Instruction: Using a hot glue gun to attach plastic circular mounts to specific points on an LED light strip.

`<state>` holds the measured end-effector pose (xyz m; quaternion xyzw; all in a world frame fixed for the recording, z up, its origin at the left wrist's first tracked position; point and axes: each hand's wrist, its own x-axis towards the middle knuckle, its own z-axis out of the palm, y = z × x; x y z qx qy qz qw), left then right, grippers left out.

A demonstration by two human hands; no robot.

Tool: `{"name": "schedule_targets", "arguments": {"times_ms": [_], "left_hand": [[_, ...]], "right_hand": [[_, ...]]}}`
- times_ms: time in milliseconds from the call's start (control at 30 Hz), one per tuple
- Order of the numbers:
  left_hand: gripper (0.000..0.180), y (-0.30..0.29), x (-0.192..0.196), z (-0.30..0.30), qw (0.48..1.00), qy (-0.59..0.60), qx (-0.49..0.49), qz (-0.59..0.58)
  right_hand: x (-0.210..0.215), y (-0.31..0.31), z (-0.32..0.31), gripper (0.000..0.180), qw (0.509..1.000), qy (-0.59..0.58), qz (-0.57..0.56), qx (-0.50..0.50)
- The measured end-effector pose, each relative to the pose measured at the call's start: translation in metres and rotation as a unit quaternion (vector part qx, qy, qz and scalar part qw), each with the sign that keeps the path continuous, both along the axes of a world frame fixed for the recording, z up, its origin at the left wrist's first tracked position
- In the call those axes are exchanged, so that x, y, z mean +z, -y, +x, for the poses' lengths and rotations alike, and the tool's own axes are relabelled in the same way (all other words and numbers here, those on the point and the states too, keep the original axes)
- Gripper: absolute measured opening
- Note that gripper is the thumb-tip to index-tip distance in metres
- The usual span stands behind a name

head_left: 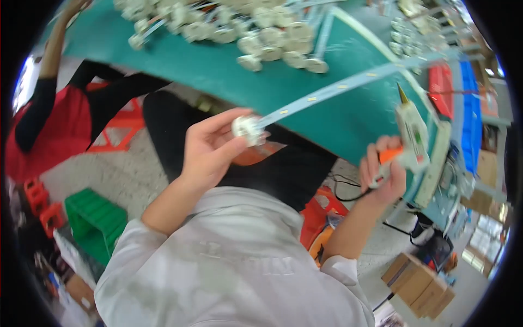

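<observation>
My left hand [215, 144] pinches a round white plastic cap [246, 131] above my lap. From that cap a long pale LED strip [327, 90] with small yellowish chips runs up and right over the green table [348, 114]. In my right hand [387, 169] is a white hot glue gun [412, 133] with an orange trigger, fingers wrapped round its handle. The gun's brass nozzle points up and away from me, apart from the strip. A dark cord hangs from the handle.
Many white round caps with strips [272, 41] are heaped at the table's far side. A pale raised edge [376, 41] curves along the right. Red and blue bins [469, 120] stand beyond it. A person in red [60, 125] sits at left, near a green crate [95, 223]. Cardboard boxes [417, 283] lie lower right.
</observation>
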<state>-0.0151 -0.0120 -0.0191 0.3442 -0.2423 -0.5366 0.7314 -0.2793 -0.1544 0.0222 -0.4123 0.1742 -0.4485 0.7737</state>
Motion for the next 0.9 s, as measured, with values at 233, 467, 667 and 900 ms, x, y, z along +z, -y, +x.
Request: {"name": "schedule_targets", "arguments": {"times_ms": [233, 467, 667, 900], "left_hand": [[0.046, 0.0, 0.014, 0.005, 1.0, -0.001, -0.001, -0.027], [0.051, -0.01, 0.022, 0.008, 0.993, 0.109, 0.023, -0.033], [0.052, -0.011, 0.023, 0.011, 0.988, 0.145, 0.036, -0.034], [0.053, -0.01, 0.025, 0.01, 0.986, 0.16, 0.029, -0.044]], "right_hand": [[0.005, -0.074, 0.03, 0.039, 0.957, -0.274, -0.088, 0.037], [-0.022, -0.088, 0.041, 0.028, 0.958, -0.233, -0.165, -0.017], [-0.021, -0.085, 0.054, 0.023, 0.935, -0.237, -0.266, -0.001], [-0.011, -0.089, 0.066, 0.022, 0.927, -0.301, -0.223, -0.022]]}}
